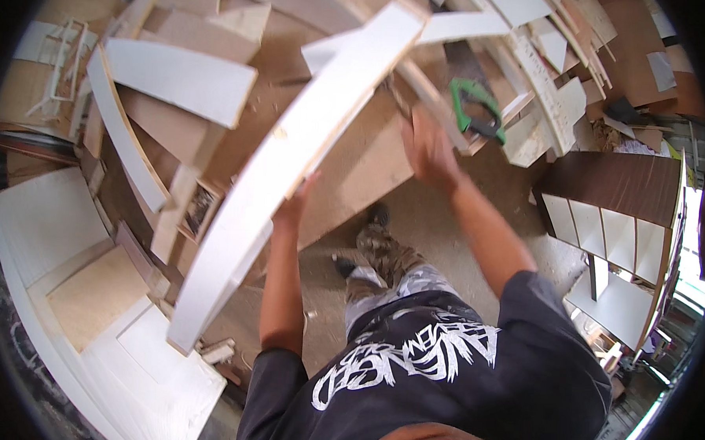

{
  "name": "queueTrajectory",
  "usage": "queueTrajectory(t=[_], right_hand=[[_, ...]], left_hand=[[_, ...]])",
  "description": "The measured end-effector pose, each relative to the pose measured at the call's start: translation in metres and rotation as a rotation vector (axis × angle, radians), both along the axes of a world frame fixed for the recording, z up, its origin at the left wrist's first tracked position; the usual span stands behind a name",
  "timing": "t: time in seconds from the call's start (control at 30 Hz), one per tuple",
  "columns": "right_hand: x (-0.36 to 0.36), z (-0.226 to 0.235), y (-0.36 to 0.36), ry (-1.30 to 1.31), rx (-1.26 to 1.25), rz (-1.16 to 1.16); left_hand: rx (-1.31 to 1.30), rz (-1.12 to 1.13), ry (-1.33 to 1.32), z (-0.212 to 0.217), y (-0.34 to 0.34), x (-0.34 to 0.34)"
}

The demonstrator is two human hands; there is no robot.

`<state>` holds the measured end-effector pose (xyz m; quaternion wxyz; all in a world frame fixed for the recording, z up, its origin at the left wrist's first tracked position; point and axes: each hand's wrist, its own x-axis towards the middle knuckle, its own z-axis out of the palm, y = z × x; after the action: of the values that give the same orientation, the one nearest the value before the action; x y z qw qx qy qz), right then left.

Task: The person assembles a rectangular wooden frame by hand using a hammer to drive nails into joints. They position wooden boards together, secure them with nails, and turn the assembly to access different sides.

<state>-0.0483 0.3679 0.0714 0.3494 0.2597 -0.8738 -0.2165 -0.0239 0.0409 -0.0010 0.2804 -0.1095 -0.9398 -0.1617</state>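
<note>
A long white board [293,131] with a raw brown edge slants across the view, raised above the work surface. My left hand [294,198] is closed on its right-hand edge, and the board hides part of the fingers. My right hand [432,149] is stretched forward over the bench, to the right of the board. By its fingertips is a slender dark tool [397,98], partly behind the board; its kind is unclear. Blur keeps me from seeing whether the fingers grip it. A handsaw with a green handle [477,111] lies just right of that hand.
White and brown offcuts, among them a tapered white panel [182,79], cover the brown work surface [363,161]. Large white panels [50,215] are at the left. A small wooden box [201,209] sits near the left hand. At the right stands a brown-and-white shelf cabinet [606,172].
</note>
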Motion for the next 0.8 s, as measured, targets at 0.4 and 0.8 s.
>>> queueTrajectory(t=[0.4, 0.8], right_hand=[[0.135, 0.028, -0.032, -1.102, -1.254, -0.447], [0.036, -0.004, -0.012, -0.804, -1.181, -0.500]], left_hand=[[0.125, 0.041, -0.449, 0.019, -0.003, 0.001], [0.248, 0.067, -0.605, 0.045, 0.011, 0.009]])
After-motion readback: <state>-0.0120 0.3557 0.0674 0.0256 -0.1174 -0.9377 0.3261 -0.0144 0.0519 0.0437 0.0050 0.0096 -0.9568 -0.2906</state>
